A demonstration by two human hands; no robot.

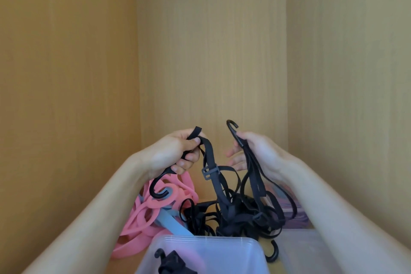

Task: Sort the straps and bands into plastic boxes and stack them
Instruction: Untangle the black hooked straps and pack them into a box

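At mid-frame the left hand [175, 153] grips a black strap [208, 151] in curled fingers. The right hand [260, 153] holds a hooked strap [239, 139], its fingers loosely spread. Both straps trail into a black tangle [233, 216] behind a clear plastic box [222, 256] at bottom centre, with pink bands [144, 213] at lower left.

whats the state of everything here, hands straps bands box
black straps, tangled pile, part lifted by both hands
left hand, grips a strap, hook dangling below
right hand, pinches a strap just under its hook
pink bands, loose heap left of the tangle
front box, lidless, black hooked piece inside
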